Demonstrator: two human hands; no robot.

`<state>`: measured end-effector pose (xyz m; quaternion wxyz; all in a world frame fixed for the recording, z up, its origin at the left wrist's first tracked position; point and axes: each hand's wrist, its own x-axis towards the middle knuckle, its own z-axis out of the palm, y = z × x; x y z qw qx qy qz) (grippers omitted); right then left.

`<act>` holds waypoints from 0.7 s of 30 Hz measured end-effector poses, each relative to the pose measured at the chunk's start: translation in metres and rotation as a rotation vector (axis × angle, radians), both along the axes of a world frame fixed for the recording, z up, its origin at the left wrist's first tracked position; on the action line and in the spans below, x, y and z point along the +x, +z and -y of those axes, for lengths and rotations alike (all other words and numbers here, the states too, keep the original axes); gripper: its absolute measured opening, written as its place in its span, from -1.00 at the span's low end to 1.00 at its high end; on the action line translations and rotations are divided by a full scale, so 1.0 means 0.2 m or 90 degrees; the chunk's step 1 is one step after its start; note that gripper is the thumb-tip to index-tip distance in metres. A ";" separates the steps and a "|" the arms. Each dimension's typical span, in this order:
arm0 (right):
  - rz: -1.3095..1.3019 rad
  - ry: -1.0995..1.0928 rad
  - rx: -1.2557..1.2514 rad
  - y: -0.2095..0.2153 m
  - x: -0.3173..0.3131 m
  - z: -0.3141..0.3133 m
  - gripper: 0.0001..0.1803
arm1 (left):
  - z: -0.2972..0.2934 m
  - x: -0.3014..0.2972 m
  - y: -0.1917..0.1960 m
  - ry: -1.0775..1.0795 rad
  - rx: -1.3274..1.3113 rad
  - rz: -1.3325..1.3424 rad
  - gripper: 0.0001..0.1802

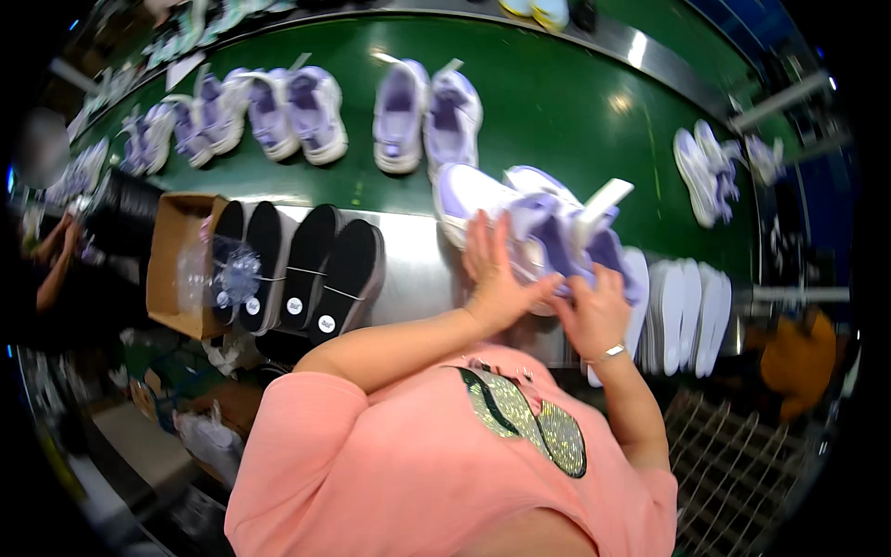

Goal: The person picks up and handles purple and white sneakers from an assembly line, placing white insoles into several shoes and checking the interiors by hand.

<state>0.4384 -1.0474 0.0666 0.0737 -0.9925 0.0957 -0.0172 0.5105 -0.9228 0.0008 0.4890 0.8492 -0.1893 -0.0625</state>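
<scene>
A pair of white and lavender sneakers lies in front of me at the near edge of the green belt. The nearer sneaker (538, 227) is between my hands, with a white tag strip (605, 204) standing up at its opening. My left hand (501, 274) lies along its side, fingers stretched over the upper and the thumb toward the heel. At the collar and heel, my right hand (596, 311) is closed with its fingers bent on the lavender edge. Its mate (534, 176) sits just behind, partly covered. What the right fingertips pinch is hidden.
Several lavender sneakers (399, 116) stand in pairs along the green belt (557, 102). Bundled black insoles (334, 269) and a cardboard box (172, 269) with clear plastic are at left. White insoles (687, 306) stack at right. Another pair (701, 176) is farther right; another person's hand (67, 237) is far left.
</scene>
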 end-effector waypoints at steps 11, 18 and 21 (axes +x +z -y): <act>0.108 -0.149 0.405 0.00 -0.18 -0.06 -0.80 | -0.17 0.02 -0.17 -0.039 -0.115 -0.091 -0.34; 0.242 -0.330 0.494 -0.17 -0.23 0.15 -0.87 | -0.13 0.08 -0.09 -0.104 0.051 0.127 -0.26; 0.174 -0.197 0.423 -0.22 -0.24 0.09 -0.85 | -0.11 0.10 -0.16 -0.071 0.021 0.055 -0.27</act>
